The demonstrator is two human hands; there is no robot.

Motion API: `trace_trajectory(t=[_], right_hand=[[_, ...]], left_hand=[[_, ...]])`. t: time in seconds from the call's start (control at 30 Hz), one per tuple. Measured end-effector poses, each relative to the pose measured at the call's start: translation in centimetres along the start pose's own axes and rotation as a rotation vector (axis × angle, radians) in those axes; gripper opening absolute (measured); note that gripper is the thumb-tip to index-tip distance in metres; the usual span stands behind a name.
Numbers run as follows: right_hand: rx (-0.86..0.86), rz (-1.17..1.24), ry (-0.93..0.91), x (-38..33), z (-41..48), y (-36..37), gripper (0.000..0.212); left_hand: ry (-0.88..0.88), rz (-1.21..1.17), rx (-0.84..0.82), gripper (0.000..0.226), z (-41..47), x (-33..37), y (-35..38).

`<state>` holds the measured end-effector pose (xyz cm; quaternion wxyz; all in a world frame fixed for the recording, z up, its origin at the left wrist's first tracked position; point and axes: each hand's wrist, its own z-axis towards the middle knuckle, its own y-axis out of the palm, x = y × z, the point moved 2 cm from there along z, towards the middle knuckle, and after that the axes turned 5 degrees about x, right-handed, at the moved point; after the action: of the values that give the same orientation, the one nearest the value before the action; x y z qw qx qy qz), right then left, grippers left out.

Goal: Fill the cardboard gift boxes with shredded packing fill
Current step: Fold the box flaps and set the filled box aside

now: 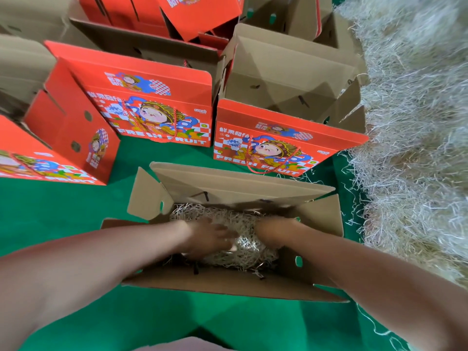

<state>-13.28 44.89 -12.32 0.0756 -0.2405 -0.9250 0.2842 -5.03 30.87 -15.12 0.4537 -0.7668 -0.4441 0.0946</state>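
Both arms reach down into the open box point(217, 283) on the green cloth point(63, 211). Left hand point(212, 236) lies flat, fingers straight, pressing the shredded fill point(240, 254) inside it. Right hand point(272, 231) digs into the same wad, fingers hidden, grip unclear. Far right, a loose pile point(410, 148) waits.

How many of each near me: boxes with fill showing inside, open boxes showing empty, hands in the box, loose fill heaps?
Box with fill showing inside: 1
Open box showing empty: 1
Hands in the filled box: 2, left hand and right hand
Loose fill heap: 1
Total: 5
Other boxes hide their insides; not tallied.
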Motion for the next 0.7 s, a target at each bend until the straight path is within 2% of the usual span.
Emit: trace_trajectory(t=[0.1,0.2,0.27,0.4,0.47,0.53,0.63,0.7], right_hand=[[-0.127,-0.031,-0.072,-1.2,0.5,2.5,0.05],[-0.196,-0.238,-0.093,-1.8,0.6,3.8,0.047],[-0.239,-0.278,-0.086,-1.9,0.3,3.6,0.045],[-0.287,-0.351,-0.081,-1.4,-0.2,3.3,0.04],[-0.256,-0.328,-0.066,-1.5,-0.5,3.2,0.039],[-0.134,-0.265,-0.063,-1.9,-0.7,2.5,0.033],[0.135,-0.075,-0.061,-2.4,-0.3,1.0,0.025],[0.242,-0.047,-0.101,-2.5,0.3,1.0,0.03]], left_hand=[[-0.013,0.026,-0.167,0.057,0.7,0.1,1.5],[-0.103,0.07,-0.323,0.062,0.7,-0.6,2.3],[-0.158,0.103,-0.366,0.067,0.4,-1.4,2.2],[-0.242,0.141,-0.404,0.052,0.2,-2.0,1.8],[-0.216,0.134,-0.368,0.052,0.1,-1.9,1.7],[-0.212,0.017,-0.25,0.049,0.0,-1.5,1.2],[-0.398,-0.475,0.016,0.026,-0.8,-1.7,-0.6],[-0.546,-0.628,0.078,0.023,-1.5,-2.7,-1.3]])
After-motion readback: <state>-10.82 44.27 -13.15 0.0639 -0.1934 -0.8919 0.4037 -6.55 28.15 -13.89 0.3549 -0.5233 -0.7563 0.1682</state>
